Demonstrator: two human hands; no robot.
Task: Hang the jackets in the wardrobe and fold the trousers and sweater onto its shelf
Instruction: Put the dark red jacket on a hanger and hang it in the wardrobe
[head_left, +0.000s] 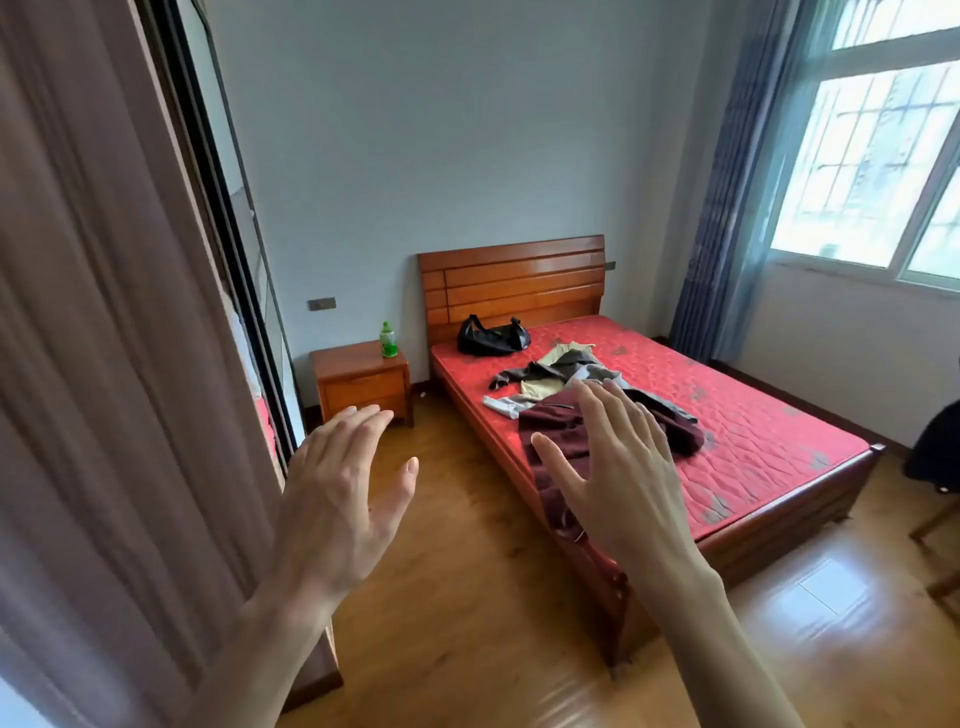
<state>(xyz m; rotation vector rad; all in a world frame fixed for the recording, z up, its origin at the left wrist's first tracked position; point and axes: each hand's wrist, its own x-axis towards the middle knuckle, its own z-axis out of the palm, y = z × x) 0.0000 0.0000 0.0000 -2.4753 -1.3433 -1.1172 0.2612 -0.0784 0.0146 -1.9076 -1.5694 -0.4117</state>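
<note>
On the bed's (769, 415) left edge we've got the clothes (566, 384) heaped, maroon piece hanging over the side; our left hand (332, 499) and right hand (618, 467) float spread, holding nothing; wardrobe (244, 291) far left.

Two bare forearms reach forward and up from the bottom of the view. The left hand (332, 499) and the right hand (618, 478) are raised side by side, backs toward the camera, fingers straight and slightly spread, holding nothing.
</note>
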